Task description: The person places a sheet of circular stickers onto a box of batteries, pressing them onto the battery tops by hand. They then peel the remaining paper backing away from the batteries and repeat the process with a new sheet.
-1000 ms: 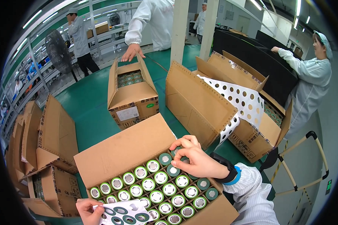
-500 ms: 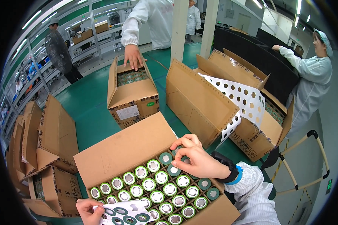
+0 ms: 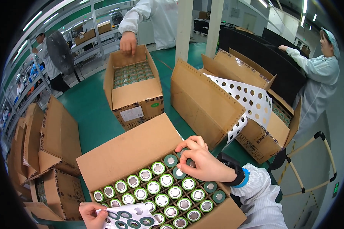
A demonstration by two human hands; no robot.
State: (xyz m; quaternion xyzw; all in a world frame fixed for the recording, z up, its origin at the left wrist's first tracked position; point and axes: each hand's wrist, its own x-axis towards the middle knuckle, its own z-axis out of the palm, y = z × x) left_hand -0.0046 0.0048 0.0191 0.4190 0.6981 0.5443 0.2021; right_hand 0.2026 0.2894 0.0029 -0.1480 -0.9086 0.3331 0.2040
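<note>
Green cells (image 3: 162, 191) upright, ends facing up

In the near open carton (image 3: 133, 152) stand green-ringed cylinder cells (image 3: 162, 189) in rows — the right hand (image 3: 202, 162) rests fingertips on the far-right cells, the left hand (image 3: 92, 214) pinches a punched white sheet (image 3: 132, 218) at the near-left corner.

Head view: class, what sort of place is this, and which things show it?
Probably a factory packing floor: open cardboard boxes of green cylindrical cells on a green floor, workers in white coats, shelving racks behind. The right hand touches the cells.
</note>
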